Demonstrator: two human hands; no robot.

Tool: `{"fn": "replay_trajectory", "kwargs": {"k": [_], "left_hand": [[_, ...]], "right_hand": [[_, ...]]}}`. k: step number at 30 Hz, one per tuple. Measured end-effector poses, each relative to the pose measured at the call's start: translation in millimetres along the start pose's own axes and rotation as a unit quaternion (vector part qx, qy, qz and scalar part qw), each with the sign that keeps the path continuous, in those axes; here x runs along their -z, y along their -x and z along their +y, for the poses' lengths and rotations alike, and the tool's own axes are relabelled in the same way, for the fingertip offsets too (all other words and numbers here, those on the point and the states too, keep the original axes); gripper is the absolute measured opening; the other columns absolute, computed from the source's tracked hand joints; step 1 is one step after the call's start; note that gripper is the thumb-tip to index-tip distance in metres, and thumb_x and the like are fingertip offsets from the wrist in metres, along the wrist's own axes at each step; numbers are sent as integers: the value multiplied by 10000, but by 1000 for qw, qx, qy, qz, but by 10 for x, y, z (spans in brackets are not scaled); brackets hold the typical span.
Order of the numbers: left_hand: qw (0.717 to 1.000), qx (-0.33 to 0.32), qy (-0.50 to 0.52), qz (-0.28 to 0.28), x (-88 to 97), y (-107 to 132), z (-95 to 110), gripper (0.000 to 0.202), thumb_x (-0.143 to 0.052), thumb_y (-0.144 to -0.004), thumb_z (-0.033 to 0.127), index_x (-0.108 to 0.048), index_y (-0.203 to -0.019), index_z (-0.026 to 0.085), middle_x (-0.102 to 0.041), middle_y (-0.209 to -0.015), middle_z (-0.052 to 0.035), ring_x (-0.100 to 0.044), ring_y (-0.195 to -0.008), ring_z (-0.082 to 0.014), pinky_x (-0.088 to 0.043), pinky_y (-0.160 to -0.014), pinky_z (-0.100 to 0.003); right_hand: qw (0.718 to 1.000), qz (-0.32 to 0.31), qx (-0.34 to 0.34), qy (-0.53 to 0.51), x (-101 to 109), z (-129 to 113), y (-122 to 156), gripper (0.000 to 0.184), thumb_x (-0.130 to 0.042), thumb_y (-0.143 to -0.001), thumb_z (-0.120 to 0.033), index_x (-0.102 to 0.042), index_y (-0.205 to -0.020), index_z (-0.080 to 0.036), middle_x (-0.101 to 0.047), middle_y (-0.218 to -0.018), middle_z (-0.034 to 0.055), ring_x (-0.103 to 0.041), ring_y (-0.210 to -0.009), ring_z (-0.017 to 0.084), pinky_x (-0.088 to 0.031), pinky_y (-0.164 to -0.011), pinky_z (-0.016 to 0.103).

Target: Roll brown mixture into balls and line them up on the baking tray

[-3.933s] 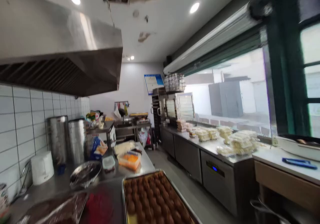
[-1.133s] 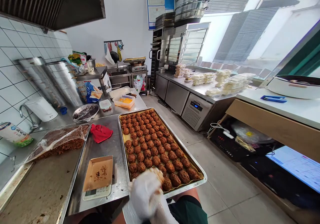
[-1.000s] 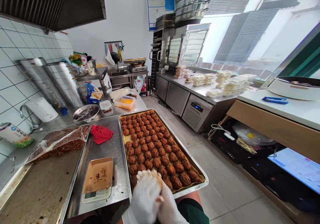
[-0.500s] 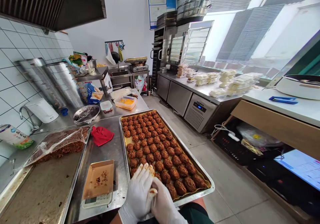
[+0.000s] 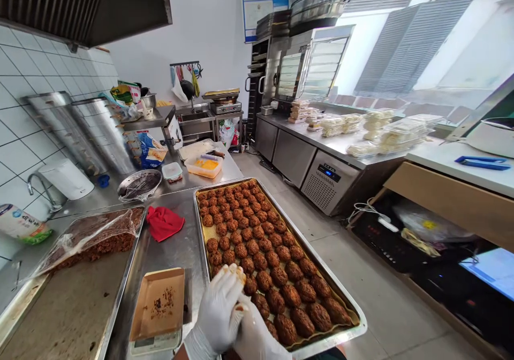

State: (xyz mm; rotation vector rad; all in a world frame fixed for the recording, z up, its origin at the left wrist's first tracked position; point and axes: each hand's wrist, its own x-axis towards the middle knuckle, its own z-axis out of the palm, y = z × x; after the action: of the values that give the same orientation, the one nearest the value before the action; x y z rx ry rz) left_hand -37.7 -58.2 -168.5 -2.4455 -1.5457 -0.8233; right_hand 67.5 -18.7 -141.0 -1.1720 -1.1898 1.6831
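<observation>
Dough ball [image 5: 237, 272]: a pale lump pressed between both gloved hands at the near edge of the baking tray, over its near left corner.
Left hand [image 5: 217, 312]: white glove, fingers curled round the dough ball from the left.
Right hand [image 5: 255, 338]: white glove, cupped against the left hand from below and the right; together they are closed on the dough ball.
Table [image 5: 176, 245]: stainless steel, running from near to far along the tiled left wall.
Room: a commercial kitchen, with an extractor hood [image 5: 80, 6] above on the left, a grey floor on the right, and a second steel counter [image 5: 321, 145] under the far right window.
Baking tray [image 5: 281, 215]: metal, paper-lined, filled with rows of brown rounded pieces [image 5: 257, 242].
Left tray [image 5: 60, 295]: mostly bare metal, with a brown mass under plastic film [image 5: 88, 234] at its far end.
Scale [image 5: 158, 317]: near, just left of the baking tray, carrying a shallow brown paper dish with crumbs.
Red cloth [image 5: 163, 222]: lies between the two trays, farther off.
Far on the table: a foil-covered bowl [image 5: 138, 184], a small lidded tub [image 5: 173, 171] and a box with orange filling [image 5: 205, 165].
Far right counter: stacks of clear packed boxes [image 5: 381, 132].
</observation>
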Motion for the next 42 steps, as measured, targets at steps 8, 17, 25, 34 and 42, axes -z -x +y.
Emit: {"fn": "replay_trajectory", "kwargs": {"k": [8, 17, 25, 34, 42], "left_hand": [[978, 54, 42, -196, 321, -402, -477, 693, -516, -902, 198, -273, -1551, 198, -367, -1610, -144, -387, -1463, -310, -433, -1167, -496], [956, 145, 37, -253, 70, -1199, -1639, 532, -598, -766, 99, -544, -1277, 238, -586, -1275, -77, -614, -1143, -244, -488, -1030, -377], [947, 130, 49, -289, -61, -1181, -2011, 695, -561, -709, 64, -525, -1379, 246, -645, -1318, -90, -588, -1209, -302, -422, -1081, -461], [958, 236, 103, -126, 117, -1028, -1883, 638, -408, -745, 11, -590, -1329, 194, -669, -1353, -65, -617, -1229, -194, -443, -1136, -417], [954, 255, 130, 90, 920, -273, -996, 465, -400, -936, 195, -515, -1376, 290, -661, -1356, -66, -657, -1204, -220, -555, -1048, -462]], "right_hand": [[964, -197, -144, -105, 147, -495, -671, 814, -169, -839, -804, -662, -984, -173, -749, -957, 134, -720, -907, 259, -572, -833, 426], [913, -50, 74, 397, 177, -495, -1875, 260, -532, -904, -300, -625, -1108, -169, -645, -1252, 124, -574, -1209, 252, -391, -1104, 486], [760, -125, 99, 630, 41, -304, -2171, 414, -669, -871, -401, -592, -1220, -193, -650, -1205, 79, -634, -1066, 240, -527, -959, 510], [730, -117, 76, 669, -60, -357, -2139, 421, -697, -857, -364, -590, -1226, -191, -618, -1274, 90, -632, -1073, 239, -550, -937, 494], [867, -77, 65, 488, 79, -487, -2032, 339, -720, -830, -346, -637, -1114, -180, -668, -1151, 63, -625, -1077, 240, -500, -988, 514]]}}
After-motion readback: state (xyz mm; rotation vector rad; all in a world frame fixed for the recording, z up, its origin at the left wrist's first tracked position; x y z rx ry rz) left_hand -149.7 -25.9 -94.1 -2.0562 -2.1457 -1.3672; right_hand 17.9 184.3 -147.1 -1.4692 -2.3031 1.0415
